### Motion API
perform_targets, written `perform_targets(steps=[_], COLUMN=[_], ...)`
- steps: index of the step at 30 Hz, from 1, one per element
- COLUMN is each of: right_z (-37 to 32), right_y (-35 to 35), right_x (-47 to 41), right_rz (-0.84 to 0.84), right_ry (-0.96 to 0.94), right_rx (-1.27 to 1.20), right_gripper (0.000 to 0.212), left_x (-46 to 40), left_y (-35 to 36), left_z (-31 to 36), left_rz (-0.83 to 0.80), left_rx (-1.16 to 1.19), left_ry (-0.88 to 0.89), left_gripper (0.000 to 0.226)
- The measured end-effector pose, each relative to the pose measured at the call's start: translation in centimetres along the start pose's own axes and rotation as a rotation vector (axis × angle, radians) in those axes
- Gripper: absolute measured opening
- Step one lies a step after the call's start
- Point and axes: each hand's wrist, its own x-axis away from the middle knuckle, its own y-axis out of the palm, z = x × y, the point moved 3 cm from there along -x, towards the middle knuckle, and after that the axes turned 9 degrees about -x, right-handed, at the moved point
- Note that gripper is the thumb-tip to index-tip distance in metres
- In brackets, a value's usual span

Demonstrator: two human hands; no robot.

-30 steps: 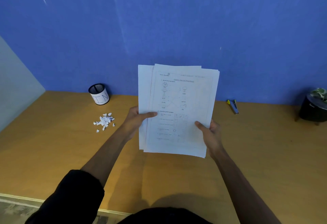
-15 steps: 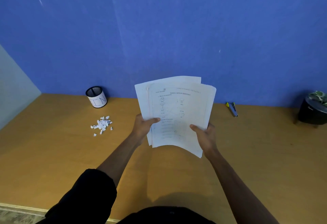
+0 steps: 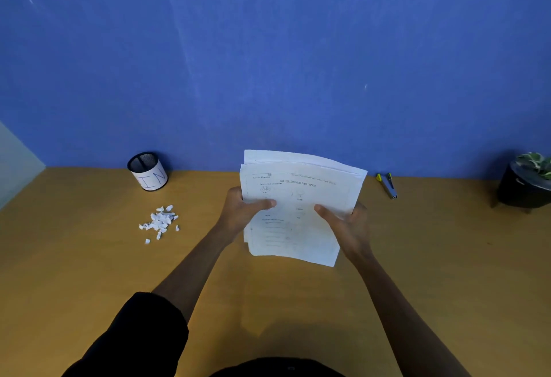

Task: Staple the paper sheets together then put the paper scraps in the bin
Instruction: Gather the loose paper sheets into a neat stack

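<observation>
Item: stack of white printed paper sheets (image 3: 301, 206), held in the air above the middle of the desk, tilted with the top edge leaning toward the far edge. The sheets are not squared; several upper edges fan out behind the front page. The front page carries an underlined heading reading "Subject: General Awareness", a line beginning "Match the", small line drawings including a bicycle, and fainter lines below that are too small to read.

Left hand (image 3: 241, 212): clamps the stack's left edge, thumb pressed across the front page, fingers hidden behind it.

Right hand (image 3: 346, 224): clamps the lower right edge, thumb laid on the front page, fingers behind.

Black sleeve (image 3: 140, 338): rolled above the left elbow; the right forearm is bare.

Brown wooden desk (image 3: 89, 272): backed by a blue wall (image 3: 268, 48).

Black mesh cylindrical bin (image 3: 148, 171): upright near the far left of the desk against the wall, wrapped in a white band hand-lettered "BIN" in blue, the first letter partly turned away.

Small torn white paper scraps (image 3: 159, 223): a loose pile on the desk just in front of the bin, apart from it.

Small grey stapler with yellow and dark end parts (image 3: 387, 185): lying at the far edge, right of the stack.

Black round pot with green-and-white leaves (image 3: 524, 186): far right corner.
</observation>
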Motion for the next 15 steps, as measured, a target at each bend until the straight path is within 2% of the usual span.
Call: perform_targets(steps=[6,12,15], right_z=[-0.4,-1.7,-1.1], right_y=[0.1,-0.3,-0.5], right_x=[-0.4,-0.5,-0.6], right_rz=[0.018,0.000,-0.030], right_ry=[-0.020,-0.067,-0.019], right_rx=[0.037,-0.026,-0.044], right_gripper=[0.020,0.024,0.024], left_x=[-0.3,-0.5,-0.5], left_y=[0.4,0.3,0.3], left_z=[0.0,0.6,0.2], left_rz=[0.003,-0.009,-0.028], left_rx=[0.047,0.084,0.070], left_ry=[-0.028,-0.018,-0.032], left_gripper=[0.025,0.026,0.029])
